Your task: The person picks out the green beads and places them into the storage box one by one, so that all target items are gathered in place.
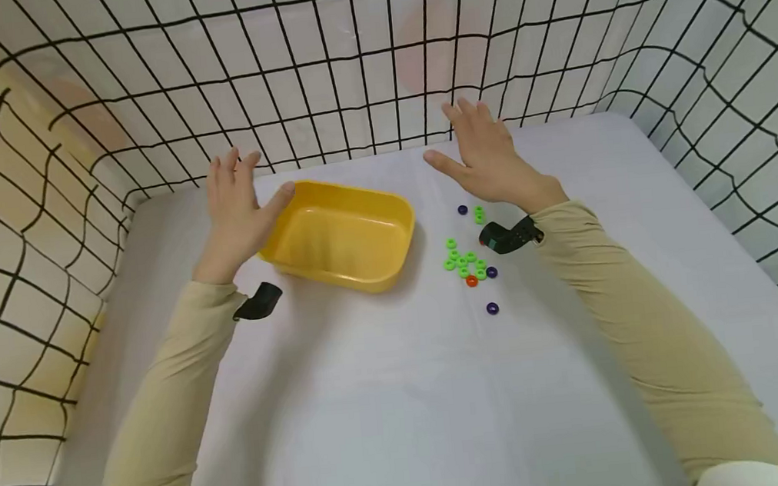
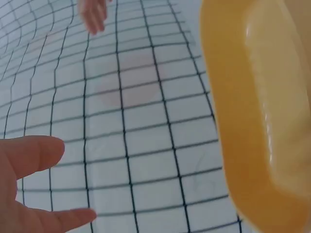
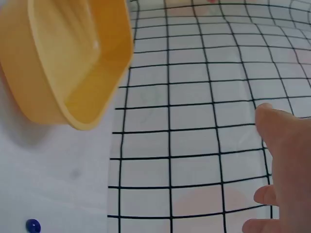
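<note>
A yellow rectangular tub [image 1: 340, 239] sits on the white tabletop, with nothing visible inside. My left hand [image 1: 237, 214] is raised at its left end, fingers extended and thumb near the rim; the left wrist view shows the thumb [image 2: 34, 153] apart from the tub [image 2: 238, 121]. To the right, my right hand [image 1: 485, 153] hovers with fingers spread, holding nothing. Below it lie small ring-shaped beads: several green ones [image 1: 462, 261] in a cluster, several dark purple ones [image 1: 493, 308] and an orange one [image 1: 472, 281]. Another reddish bead is mostly hidden by the right wrist camera.
Black netting [image 1: 361, 83] stands along the back of the white table [image 1: 389, 397] and at both sides. Small dark cameras [image 1: 258, 301] are strapped at both wrists. In the right wrist view a dark blue bead [image 3: 33, 225] lies near the tub [image 3: 73, 63].
</note>
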`<state>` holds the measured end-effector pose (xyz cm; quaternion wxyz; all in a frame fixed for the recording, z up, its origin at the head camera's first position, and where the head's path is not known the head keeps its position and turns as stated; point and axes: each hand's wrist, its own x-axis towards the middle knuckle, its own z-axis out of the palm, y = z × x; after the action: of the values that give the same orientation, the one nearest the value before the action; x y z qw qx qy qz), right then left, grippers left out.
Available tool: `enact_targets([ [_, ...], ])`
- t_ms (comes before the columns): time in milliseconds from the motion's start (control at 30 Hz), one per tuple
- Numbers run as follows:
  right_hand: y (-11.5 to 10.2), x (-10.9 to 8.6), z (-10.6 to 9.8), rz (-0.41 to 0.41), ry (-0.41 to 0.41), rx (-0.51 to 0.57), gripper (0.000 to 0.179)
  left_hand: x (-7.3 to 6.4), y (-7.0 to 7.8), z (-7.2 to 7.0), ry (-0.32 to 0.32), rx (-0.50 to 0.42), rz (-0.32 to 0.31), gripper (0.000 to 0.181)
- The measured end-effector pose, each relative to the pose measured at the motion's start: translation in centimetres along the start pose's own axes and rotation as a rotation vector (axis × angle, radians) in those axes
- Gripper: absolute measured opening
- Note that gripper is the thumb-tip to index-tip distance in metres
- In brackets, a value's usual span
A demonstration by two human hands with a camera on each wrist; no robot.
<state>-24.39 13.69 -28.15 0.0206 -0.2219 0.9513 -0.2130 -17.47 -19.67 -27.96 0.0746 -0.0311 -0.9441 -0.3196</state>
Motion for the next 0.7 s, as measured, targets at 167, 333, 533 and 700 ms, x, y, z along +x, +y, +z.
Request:
enact_targets([
  [167, 1.8, -1.0, -0.5, 0.024, 0.136, 0.199, 0.070, -1.9, -3.5, -2.5, 0.153, -0.343, -0.077, 0.051],
  [333, 6.5, -3.1, 1.7, 0.151, 0.292, 0.413, 0.052, -3.7, -9.9, -0.7, 0.122, -0.638, -0.179, 0.054],
  [533, 11.5, -4.0, 5.2, 0.235, 0.194, 0.495, 0.053, -2.6, -14.8, 2.9, -0.143, -0.804, -0.153, 0.065],
  [700, 12.8, -2.3, 7.3, 0.197, 0.027, 0.411, 0.058, -1.5, -16.2, 3.7, -0.300, -0.794, -0.146, 0.071],
])
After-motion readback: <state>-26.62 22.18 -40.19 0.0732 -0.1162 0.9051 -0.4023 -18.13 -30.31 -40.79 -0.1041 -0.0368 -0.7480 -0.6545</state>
